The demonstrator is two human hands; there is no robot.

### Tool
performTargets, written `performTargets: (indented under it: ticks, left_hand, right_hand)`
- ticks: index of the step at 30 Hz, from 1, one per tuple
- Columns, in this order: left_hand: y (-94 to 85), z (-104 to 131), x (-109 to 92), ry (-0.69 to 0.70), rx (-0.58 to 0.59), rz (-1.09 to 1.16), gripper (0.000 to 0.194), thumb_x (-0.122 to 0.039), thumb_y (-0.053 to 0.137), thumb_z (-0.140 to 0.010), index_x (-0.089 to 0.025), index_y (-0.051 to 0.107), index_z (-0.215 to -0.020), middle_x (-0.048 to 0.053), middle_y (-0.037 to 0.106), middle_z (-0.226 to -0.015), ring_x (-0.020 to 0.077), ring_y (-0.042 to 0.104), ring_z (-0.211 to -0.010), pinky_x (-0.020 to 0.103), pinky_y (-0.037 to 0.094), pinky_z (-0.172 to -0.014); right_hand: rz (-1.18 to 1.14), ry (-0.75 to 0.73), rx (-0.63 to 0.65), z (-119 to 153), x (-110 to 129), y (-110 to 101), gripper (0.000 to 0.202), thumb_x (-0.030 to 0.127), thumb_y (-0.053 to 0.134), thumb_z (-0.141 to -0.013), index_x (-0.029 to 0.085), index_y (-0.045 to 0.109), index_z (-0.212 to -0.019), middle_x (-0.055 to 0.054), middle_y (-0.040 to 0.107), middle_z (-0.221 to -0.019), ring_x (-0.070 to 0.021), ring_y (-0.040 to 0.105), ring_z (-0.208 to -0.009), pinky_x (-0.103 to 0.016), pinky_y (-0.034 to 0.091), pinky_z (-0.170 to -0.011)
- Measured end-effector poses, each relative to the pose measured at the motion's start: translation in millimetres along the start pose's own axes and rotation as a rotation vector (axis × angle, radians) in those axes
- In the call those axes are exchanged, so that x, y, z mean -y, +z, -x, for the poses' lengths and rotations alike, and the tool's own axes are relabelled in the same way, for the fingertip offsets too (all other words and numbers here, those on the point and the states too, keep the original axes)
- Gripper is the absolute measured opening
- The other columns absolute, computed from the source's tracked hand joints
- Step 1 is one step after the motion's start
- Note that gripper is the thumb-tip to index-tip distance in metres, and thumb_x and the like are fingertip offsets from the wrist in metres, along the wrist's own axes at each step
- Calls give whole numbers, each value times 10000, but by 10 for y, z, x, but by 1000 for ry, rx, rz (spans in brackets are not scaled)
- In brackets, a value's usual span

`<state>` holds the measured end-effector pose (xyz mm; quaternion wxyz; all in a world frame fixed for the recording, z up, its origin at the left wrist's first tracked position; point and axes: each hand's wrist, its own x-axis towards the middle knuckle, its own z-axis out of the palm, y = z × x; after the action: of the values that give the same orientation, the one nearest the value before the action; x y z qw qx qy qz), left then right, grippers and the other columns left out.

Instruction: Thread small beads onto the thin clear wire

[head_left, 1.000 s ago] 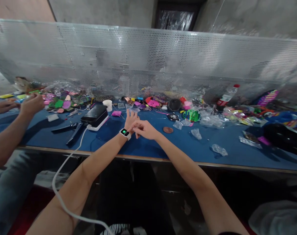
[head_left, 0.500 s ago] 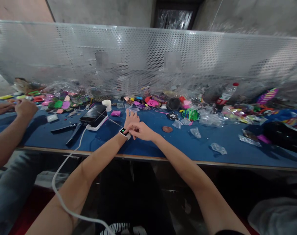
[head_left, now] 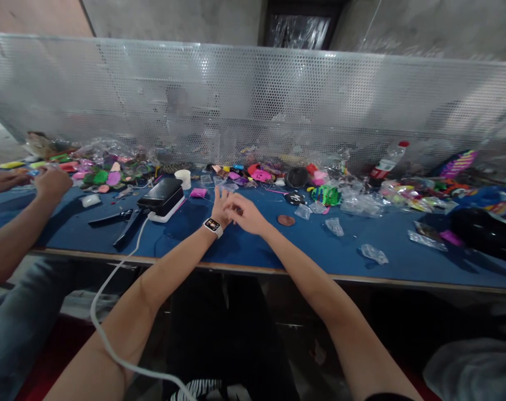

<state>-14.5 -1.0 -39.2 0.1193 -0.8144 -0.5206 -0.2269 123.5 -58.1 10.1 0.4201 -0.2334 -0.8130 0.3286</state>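
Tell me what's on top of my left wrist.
A smartwatch, lit up, on a pale strap. The skin right beneath it is covered, and the strap's underside is out of view.

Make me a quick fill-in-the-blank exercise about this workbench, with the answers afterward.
1. The arm wearing the smartwatch is the person's ____ one.
2. The cap on the bottle is colored ____.
3. The cable hanging over the front edge of the table is colored ____.

Missing words: left; red; white.
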Motion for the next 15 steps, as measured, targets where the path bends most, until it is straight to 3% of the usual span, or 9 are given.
performTargets:
  ticks: [2,4,6,10,15]
  left_hand:
    - [-75,38,-32,6,4,-91,357,-194,510,-987,-141,767,-1230,183,686,-1287,387,511,-1384,677,126,-1316]
    - [-153,61,-73,8,9,-168,405,-148,428,-1006,-94,773,-1211,210,698,-1249,389,534,-1348,679,139,-1306]
    - [-216,68,-109,5,18,-184,440,-104,395,-998,-75,776,-1217,225,704,-1242,387,547,-1334,677,154,-1296]
    - [-267,67,-139,-7,24,-180,467,-67,386,-981,-75,779,-1234,232,709,-1254,383,556,-1330,686,156,-1285]
    - [-252,71,-125,19,21,-208,469,-73,379,-978,-64,782,-1218,250,712,-1242,394,569,-1308,714,156,-1271]
  right_hand:
    - [-14,129,-189,-42,-171,-170,115,266,626,-966,186,682,-1027,-15,708,-837,-132,651,-644,-251,565,-625]
    - [-48,322,-290,-56,-355,-368,91,255,637,-961,173,675,-977,15,648,-687,-136,639,-565,-252,565,-576]
    - [-77,487,-378,-40,-514,-552,55,207,699,-908,161,678,-886,5,656,-683,-132,650,-560,-241,571,-550]
    - [-97,681,-398,35,-700,-782,99,139,731,-846,135,691,-757,-28,685,-656,-122,651,-530,-215,562,-502]
    - [-43,772,-373,94,-764,-845,127,142,717,-810,130,679,-689,-74,735,-662,-116,655,-496,-175,495,-425]
